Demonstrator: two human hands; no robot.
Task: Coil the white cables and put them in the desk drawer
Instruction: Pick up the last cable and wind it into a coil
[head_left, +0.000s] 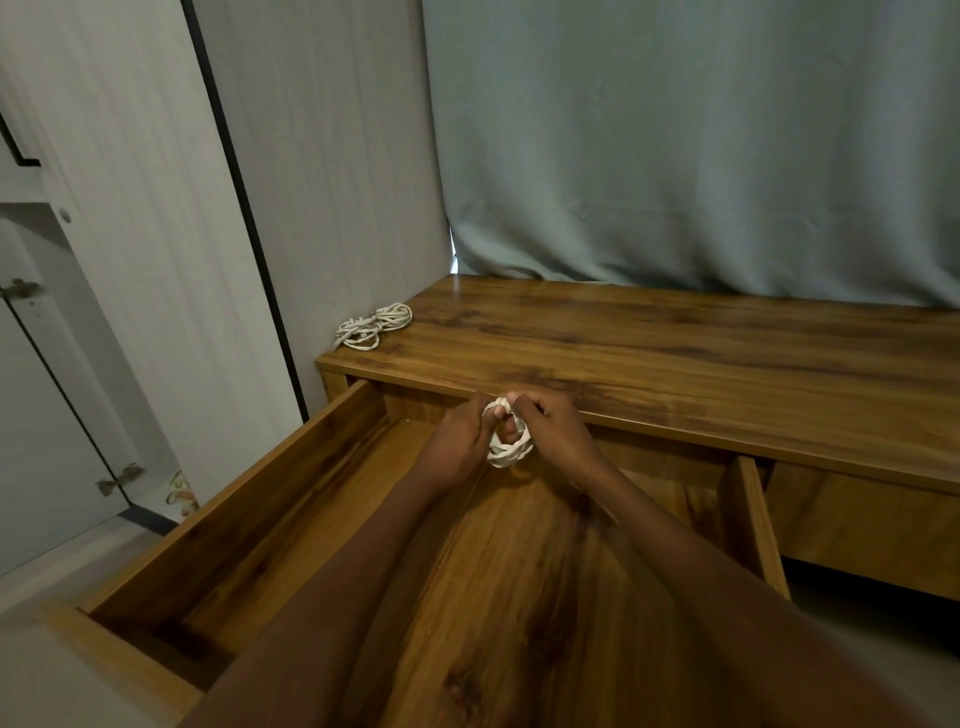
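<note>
Head view: the left hand (457, 441) and right hand (553, 434) meet above the open drawer (249, 499), both pinching a small white cable coil (508, 447). It is not yet released. A second cable bundle (374, 325) remains loosely gathered on the tabletop (675, 343), awaiting stowage.

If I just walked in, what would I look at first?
Probably the two hands in the middle, the left hand and right hand, holding a small white cable coil between them above the open drawer. Next, a second white cable bundle lying at the far left corner of the wooden desk top, near the wall.
</note>
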